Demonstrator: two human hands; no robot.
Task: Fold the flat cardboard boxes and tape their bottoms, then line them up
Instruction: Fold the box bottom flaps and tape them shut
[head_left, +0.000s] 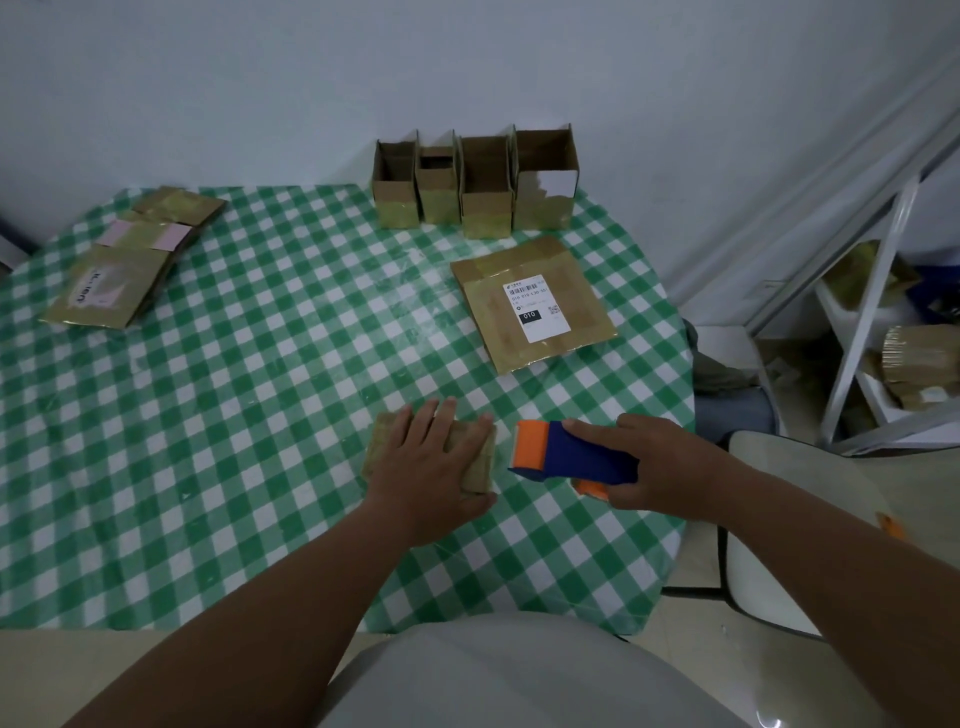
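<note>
A small cardboard box lies near the table's front, its flaps facing up. My left hand presses flat on top of it, fingers straight and thumb against its near side. My right hand grips a blue and orange tape dispenser just right of the box, its orange end pointing at the box. Several folded boxes stand upright in a row at the table's far edge. One flat box with a white label lies right of centre. A stack of flat boxes lies at the far left.
The table carries a green and white checked cloth. A white wall stands close behind the row. A white chair is at the right, beside a metal shelf holding more cardboard.
</note>
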